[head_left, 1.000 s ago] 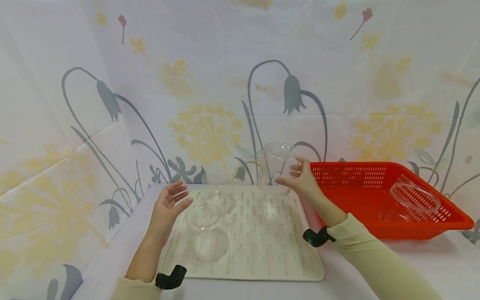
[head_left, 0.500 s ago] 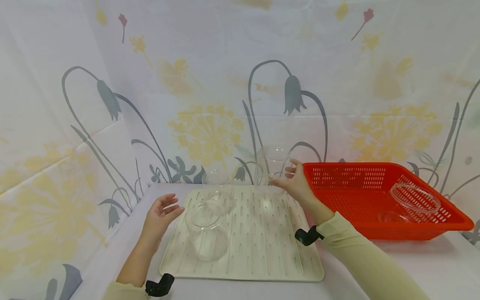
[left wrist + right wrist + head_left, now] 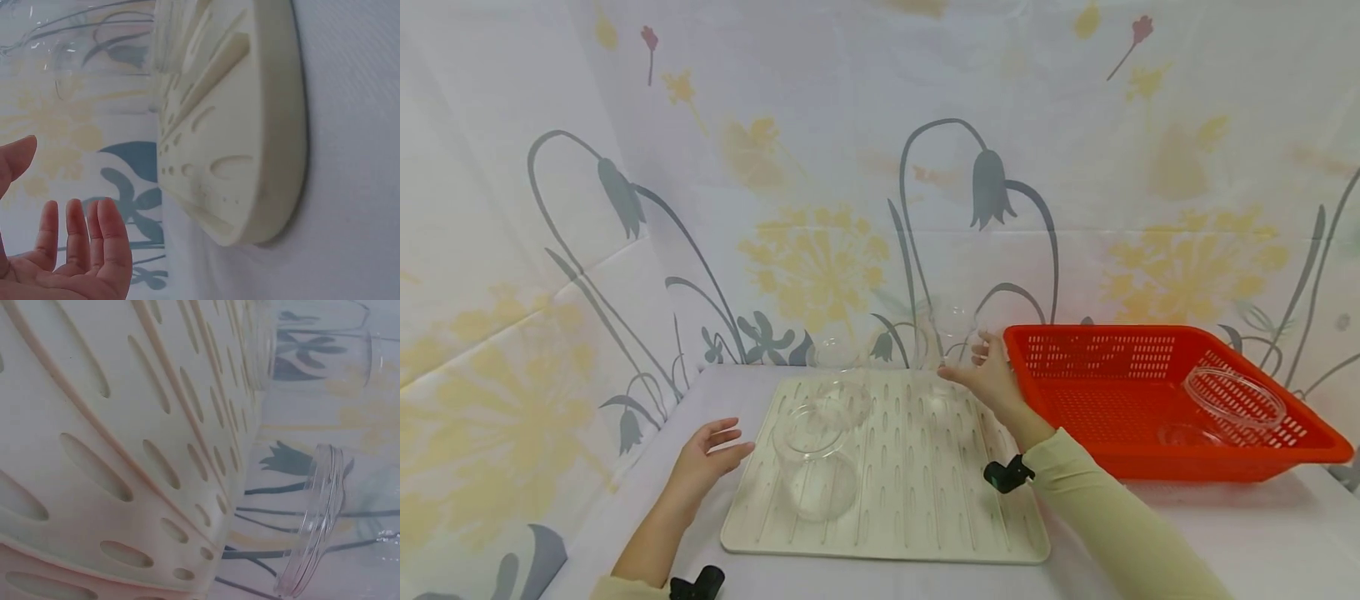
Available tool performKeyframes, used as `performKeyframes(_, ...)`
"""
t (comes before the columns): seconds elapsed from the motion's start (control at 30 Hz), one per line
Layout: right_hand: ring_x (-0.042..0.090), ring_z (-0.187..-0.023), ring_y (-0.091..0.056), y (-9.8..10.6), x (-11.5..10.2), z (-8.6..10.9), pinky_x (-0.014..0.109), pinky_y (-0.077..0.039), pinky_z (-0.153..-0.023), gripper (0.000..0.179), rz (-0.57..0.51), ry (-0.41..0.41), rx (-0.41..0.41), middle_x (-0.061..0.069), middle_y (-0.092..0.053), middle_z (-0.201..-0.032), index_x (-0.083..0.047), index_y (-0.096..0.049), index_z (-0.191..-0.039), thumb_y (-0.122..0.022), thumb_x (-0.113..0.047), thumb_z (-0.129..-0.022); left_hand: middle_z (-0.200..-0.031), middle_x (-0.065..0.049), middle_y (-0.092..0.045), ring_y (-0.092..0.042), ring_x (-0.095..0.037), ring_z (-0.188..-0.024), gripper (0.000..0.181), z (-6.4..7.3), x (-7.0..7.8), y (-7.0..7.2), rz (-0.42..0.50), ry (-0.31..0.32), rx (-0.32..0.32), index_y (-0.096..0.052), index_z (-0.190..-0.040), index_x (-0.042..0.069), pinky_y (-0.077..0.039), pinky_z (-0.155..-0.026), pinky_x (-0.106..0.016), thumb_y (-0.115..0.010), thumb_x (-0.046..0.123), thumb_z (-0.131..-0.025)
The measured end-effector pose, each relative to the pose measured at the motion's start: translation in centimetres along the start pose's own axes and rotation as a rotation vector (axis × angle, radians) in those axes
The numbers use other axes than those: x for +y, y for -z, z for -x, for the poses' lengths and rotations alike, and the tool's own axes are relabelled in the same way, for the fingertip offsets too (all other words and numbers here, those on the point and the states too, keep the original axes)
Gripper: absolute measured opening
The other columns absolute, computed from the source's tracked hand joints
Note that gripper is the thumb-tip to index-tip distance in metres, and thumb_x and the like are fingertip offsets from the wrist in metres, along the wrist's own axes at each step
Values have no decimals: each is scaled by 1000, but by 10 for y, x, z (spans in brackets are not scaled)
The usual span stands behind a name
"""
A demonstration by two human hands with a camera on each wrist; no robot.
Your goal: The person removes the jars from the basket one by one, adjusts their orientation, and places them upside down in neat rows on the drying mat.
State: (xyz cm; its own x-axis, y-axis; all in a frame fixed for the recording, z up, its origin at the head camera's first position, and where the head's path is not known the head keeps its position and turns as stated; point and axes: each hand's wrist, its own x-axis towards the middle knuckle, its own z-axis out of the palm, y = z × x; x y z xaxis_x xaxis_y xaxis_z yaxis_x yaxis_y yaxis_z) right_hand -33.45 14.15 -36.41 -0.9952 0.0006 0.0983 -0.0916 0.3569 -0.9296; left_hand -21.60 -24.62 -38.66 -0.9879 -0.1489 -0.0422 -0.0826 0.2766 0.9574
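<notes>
My right hand (image 3: pixel 992 375) grips a clear jar (image 3: pixel 953 333) by its side at the back right of a cream drying mat (image 3: pixel 925 500). In the right wrist view the rim (image 3: pixel 315 519) of this jar faces the mat, with a gap showing between them. My left hand (image 3: pixel 700 458) is off the mat's left edge, fingers extended and apart, holding nothing. Nearest to it, a second clear jar (image 3: pixel 817 475) stands on the front left of the mat. Behind that one is another clear jar (image 3: pixel 838 375), faint against the patterned cloth.
A red perforated basket (image 3: pixel 1105 454) sits to the right of the mat, with a clear round-rimmed piece (image 3: pixel 1232 398) inside. Flower-patterned cloth (image 3: pixel 820 167) hangs behind and at the left. A white cloth (image 3: pixel 880 583) covers the table.
My left hand has drawn down and left, away from the front jar. My right hand has shifted slightly left and the jar in it has come lower.
</notes>
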Motion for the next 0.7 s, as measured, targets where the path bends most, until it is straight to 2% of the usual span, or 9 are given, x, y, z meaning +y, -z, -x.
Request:
performKeyframes(0.13, 36, -130, -31, -6, 6, -3, 51, -37, -98, 99, -38, -25, 6, 20, -28, -144, -9, -13, -146, -79, -27, -75, -131, -27, -41, -52, -29, -109, 62, 1, -6, 2, -30, 28, -10, -35, -136, -4, -48, -86, -32, -66, 17, -87)
performKeyframes(0.27, 39, -130, -28, -13, 13, -6, 51, -34, -100, 99, -80, -37, 12, 23, -26, -143, -7, -12, -146, -79, -20, -74, -129, -29, -42, -55, -27, -103, 61, 0, -11, 3, -39, 61, -22, -37, -134, -5, -50, -82, -32, -68, 15, -85)
performKeyframes(0.47, 39, -130, -27, -21, 21, -8, 52, -30, -103, 98, -85, -66, 21, 24, -25, -144, -5, -13, -144, -80, -15, -73, -127, -32, -42, -58, -27, -98, 58, 0, -17, 4, -63, 117, -50, -39, -132, -8, -50, -84, -38, -66, 9, -84)
performKeyframes(0.7, 36, -132, -26, -29, 27, -11, 52, -28, -104, 96, -36, -127, 18, 20, -25, -146, -10, -13, -144, -79, -15, -75, -125, -36, -42, -56, -32, -103, 57, -1, -22, 7, -54, 106, -94, -38, -130, -14, -50, -83, -40, -65, 1, -82)
